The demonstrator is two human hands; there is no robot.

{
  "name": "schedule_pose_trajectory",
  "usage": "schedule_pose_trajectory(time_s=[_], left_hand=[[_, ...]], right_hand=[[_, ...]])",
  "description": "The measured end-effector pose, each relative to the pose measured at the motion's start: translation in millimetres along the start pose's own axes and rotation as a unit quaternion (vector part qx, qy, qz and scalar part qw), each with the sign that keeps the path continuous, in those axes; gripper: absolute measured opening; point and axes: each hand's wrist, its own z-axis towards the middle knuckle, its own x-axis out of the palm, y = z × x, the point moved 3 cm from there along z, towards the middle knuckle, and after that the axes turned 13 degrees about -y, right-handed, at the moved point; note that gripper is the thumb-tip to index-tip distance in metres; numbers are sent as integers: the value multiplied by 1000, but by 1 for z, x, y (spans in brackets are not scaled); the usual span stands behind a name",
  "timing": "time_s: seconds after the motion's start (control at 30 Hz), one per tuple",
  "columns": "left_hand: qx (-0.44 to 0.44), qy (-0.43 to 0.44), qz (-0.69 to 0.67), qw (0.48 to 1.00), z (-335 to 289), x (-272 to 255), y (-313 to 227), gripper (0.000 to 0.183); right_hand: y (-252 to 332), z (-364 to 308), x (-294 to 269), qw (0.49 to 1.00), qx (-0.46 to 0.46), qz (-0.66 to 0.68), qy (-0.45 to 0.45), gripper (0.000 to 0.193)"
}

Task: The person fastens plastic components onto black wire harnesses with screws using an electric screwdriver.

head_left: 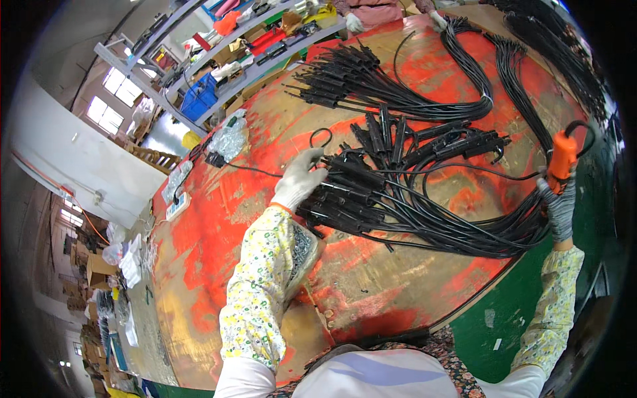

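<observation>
In a white glove, my left hand (300,180) is at the left ends of a bundle of black cable connectors (348,182), its thumb and fingers closed around one connector's end. Black cables (458,232) run from these connectors rightward in a thick bundle. My right hand (559,204), in a grey glove, grips an orange hand-held tool (563,156) with a black cord looping off its top. It is held upright at the table's right edge, beside the cable bundle; its exact kind is unclear. More black connectors (391,136) lie crosswise just behind the bundle.
Further cable bundles (338,76) lie across the worn red table (219,265). A clear plastic bag (304,255) sits by my left forearm. A power strip (178,207) lies at the left edge. Across the table are another person's gloved hands (354,23). Shelves with a blue bin (199,97) stand behind.
</observation>
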Motion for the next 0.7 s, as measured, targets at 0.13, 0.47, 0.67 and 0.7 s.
schedule_pose_trajectory(time_s=[0.13,0.47,0.67,0.7], left_hand=[[71,21,175,982,19,25,-17,71],[150,107,247,951,51,54,-17,38],[258,33,167,951,-2,11,-27,21],[256,38,183,948,-15,1,-32,19]], right_hand=[[26,-45,53,985,-103,-73,114,68],[43,-133,125,873,-269,-323,248,71],[38,-133,125,866,-264,-350,239,59],[39,-132,126,869,-262,-344,242,59]])
